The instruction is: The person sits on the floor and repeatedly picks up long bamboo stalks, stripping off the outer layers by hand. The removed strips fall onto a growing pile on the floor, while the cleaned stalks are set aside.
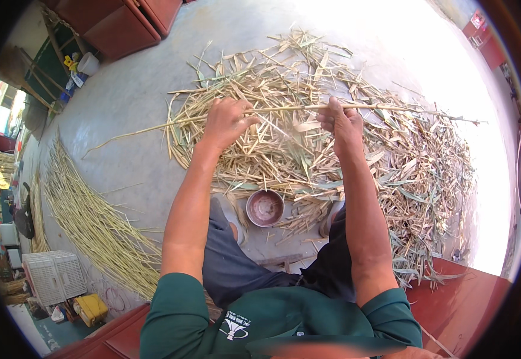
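Note:
Both my hands hold one long thin pale reed stalk (290, 108) that runs level across the view, its thin ends reaching far left and far right. My left hand (227, 121) grips it left of the middle. My right hand (343, 120) grips it further right, fingers closed around it. Under the hands lies a wide heap of dry husks and leaf strips (332, 161) on the grey concrete floor. A small round reddish bowl (265, 207) stands between my feet, near the heap's front edge.
A long bundle of cleaned stalks (96, 224) lies on the floor at the left. A white crate (54, 276) and a yellow container (92, 309) sit at lower left. Red furniture (120, 27) stands at the top left, and a red bench edge (463, 299) at lower right.

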